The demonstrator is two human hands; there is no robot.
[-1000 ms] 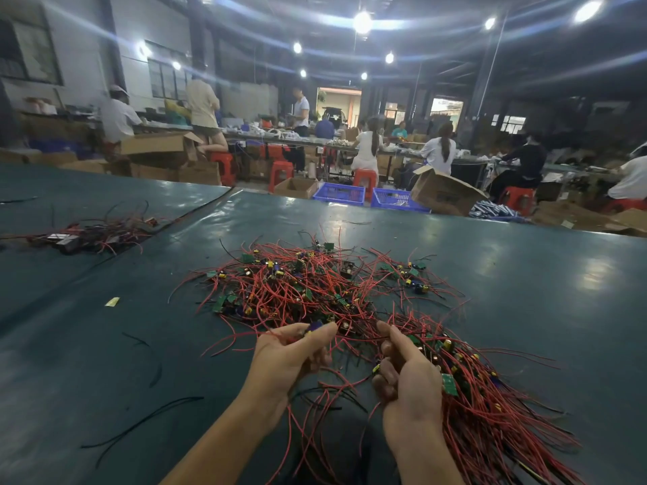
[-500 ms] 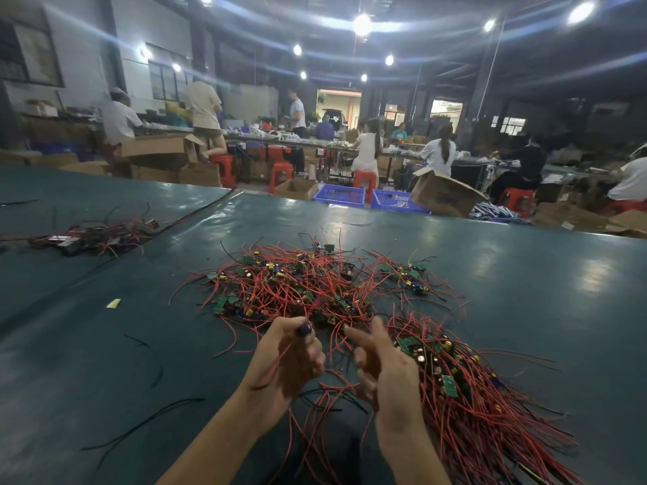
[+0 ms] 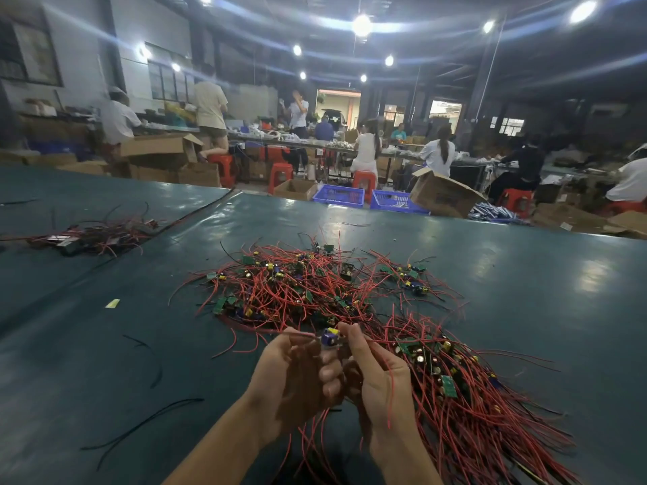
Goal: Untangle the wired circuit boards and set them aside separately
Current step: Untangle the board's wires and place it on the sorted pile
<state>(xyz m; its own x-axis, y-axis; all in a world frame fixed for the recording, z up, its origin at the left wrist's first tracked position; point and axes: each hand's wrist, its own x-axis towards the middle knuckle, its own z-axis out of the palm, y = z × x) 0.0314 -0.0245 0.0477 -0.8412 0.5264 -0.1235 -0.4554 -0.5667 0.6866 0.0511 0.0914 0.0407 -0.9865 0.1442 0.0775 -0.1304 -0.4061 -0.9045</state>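
At the far left of the frame, a small heap of dark and red wires point(image 3: 91, 235) lies on the green table point(image 3: 525, 274), well apart from everything else. Lower left, a yellow scrap point(image 3: 112, 303) and a few loose black wires point(image 3: 140, 425) rest on the bare surface. In the lower middle, the left hand point(image 3: 297, 376) is curled shut around red wires, its fingertips up at a small circuit board point(image 3: 330, 337) with a blue and yellow part on it — held just above the table. The right hand point(image 3: 380, 379), touching the left, pinches the same board from the other side, red wires trailing down across its palm. Behind both hands, in the middle, sprawls the tangled pile of wired boards point(image 3: 308, 285). At lower right lies a straighter bundle of boards point(image 3: 465, 397) — wires fanning toward the corner.
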